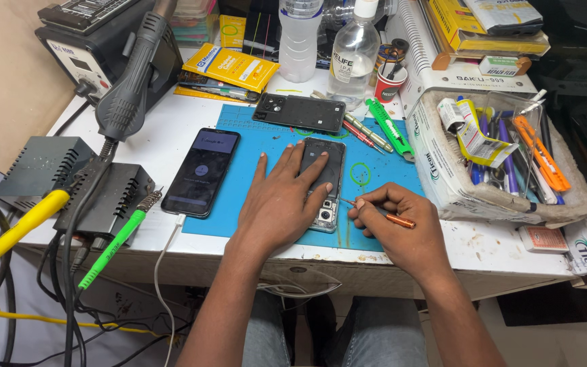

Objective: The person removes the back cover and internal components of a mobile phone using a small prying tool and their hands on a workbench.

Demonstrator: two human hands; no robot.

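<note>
My left hand (278,197) lies flat, fingers spread, on an opened dark phone (326,170) that rests on a blue work mat (375,170). The phone's near end shows bare inner parts. My right hand (395,224) grips a thin orange-handled screwdriver (388,216), its metal tip touching the phone's near right corner. A removed black back cover (299,112) lies at the mat's far edge.
A second phone (202,171) with a lit screen lies left of the mat, cabled. A hot-air station (113,51) and soldering tools (113,241) stand left. Bottles (353,54), a green cutter (388,128) and a box of tools (497,149) sit behind and right.
</note>
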